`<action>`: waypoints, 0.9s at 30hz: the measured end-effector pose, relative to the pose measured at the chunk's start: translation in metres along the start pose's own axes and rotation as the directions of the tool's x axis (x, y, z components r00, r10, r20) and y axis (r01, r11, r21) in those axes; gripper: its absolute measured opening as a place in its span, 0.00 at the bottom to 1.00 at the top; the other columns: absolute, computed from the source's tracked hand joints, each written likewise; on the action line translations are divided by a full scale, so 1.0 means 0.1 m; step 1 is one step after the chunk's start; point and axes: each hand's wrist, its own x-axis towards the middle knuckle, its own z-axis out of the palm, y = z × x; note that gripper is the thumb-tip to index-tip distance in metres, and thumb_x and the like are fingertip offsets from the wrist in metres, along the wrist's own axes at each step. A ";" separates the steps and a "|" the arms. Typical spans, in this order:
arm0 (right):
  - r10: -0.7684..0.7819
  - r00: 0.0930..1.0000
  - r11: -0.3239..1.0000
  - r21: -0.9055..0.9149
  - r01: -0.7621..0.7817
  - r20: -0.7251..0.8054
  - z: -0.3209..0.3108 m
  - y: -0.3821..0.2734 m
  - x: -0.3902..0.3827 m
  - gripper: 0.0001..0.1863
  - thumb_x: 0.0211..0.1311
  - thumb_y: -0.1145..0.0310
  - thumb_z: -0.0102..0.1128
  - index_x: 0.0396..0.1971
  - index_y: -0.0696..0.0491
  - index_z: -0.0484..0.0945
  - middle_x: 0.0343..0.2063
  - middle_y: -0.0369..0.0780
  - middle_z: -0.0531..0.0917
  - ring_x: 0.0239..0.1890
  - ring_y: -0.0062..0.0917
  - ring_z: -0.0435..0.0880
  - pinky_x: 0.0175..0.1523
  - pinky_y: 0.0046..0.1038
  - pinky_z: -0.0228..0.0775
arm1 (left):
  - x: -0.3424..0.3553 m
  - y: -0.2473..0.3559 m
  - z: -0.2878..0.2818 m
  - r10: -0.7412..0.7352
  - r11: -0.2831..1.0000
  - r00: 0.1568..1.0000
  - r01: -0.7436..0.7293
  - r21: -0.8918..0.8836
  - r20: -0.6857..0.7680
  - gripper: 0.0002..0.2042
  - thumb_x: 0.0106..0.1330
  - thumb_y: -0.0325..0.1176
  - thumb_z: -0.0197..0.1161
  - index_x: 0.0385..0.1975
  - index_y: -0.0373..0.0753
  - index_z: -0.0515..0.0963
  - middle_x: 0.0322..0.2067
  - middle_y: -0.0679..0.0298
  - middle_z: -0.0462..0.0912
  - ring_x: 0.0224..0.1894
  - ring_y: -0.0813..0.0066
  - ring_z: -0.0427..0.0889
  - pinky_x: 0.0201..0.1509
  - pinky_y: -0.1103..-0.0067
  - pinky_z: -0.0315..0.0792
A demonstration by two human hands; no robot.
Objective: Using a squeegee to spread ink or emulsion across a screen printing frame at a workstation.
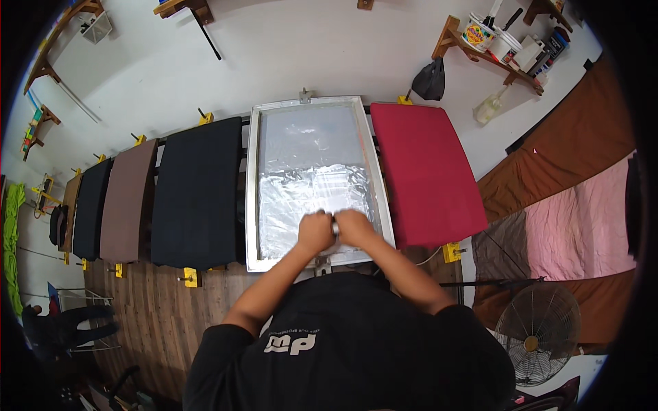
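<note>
A screen-printing frame [254,171] with a pale metal rim lies lengthwise before me. Its upper mesh [312,133] is grey, and shiny, wrinkled clear film [291,195] covers the lower half. My left hand [316,231] and my right hand [356,228] meet above the near part of this film, fingers curled in. Between them shows a sliver of a small rounded thing, mostly hidden by the fingers; I cannot tell its kind.
A red cloth-covered board [428,175] stands right of the frame; black [199,195] and brown [128,202] ones line up leftward. Yellow brackets [190,277] stick out below. A fan [538,333] is at lower right, a shelf with tubs [478,32] at upper right. Another person [62,329] is far left.
</note>
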 end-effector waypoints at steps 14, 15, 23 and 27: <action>0.044 0.993 0.999 -0.035 -0.041 0.107 -0.25 0.10 0.38 0.08 0.44 0.71 0.65 0.27 0.56 0.86 0.33 0.52 0.87 0.38 0.49 0.87 0.47 0.44 0.80 | 0.42 -0.15 -0.16 -0.110 0.991 0.980 0.097 0.087 0.166 0.11 0.51 0.41 0.66 0.28 0.41 0.87 0.30 0.51 0.87 0.34 0.50 0.88 0.40 0.61 0.82; 0.046 0.992 0.999 -0.031 -0.043 0.115 -0.25 0.09 0.36 0.08 0.44 0.71 0.65 0.27 0.56 0.86 0.33 0.52 0.87 0.38 0.49 0.87 0.47 0.44 0.80 | 0.46 -0.14 -0.15 -0.127 0.989 0.976 0.110 0.102 0.179 0.11 0.50 0.41 0.67 0.28 0.42 0.87 0.29 0.52 0.87 0.34 0.50 0.88 0.40 0.61 0.82; -0.022 0.978 1.000 -0.008 0.024 0.207 0.01 -0.06 -0.29 0.13 0.41 0.63 0.67 0.27 0.56 0.86 0.28 0.52 0.86 0.35 0.50 0.86 0.44 0.46 0.79 | -0.23 0.23 -0.20 -0.095 0.995 0.934 0.082 0.051 0.344 0.11 0.49 0.41 0.68 0.28 0.42 0.87 0.28 0.51 0.87 0.33 0.50 0.88 0.41 0.62 0.82; 0.025 0.941 0.999 0.035 -0.039 0.337 -0.19 -0.16 -0.27 0.11 0.41 0.70 0.65 0.28 0.57 0.86 0.29 0.53 0.86 0.36 0.48 0.87 0.46 0.45 0.81 | -0.19 0.21 -0.29 -0.145 0.989 0.902 0.130 0.065 0.406 0.12 0.48 0.39 0.68 0.30 0.43 0.88 0.30 0.50 0.87 0.35 0.50 0.88 0.42 0.62 0.82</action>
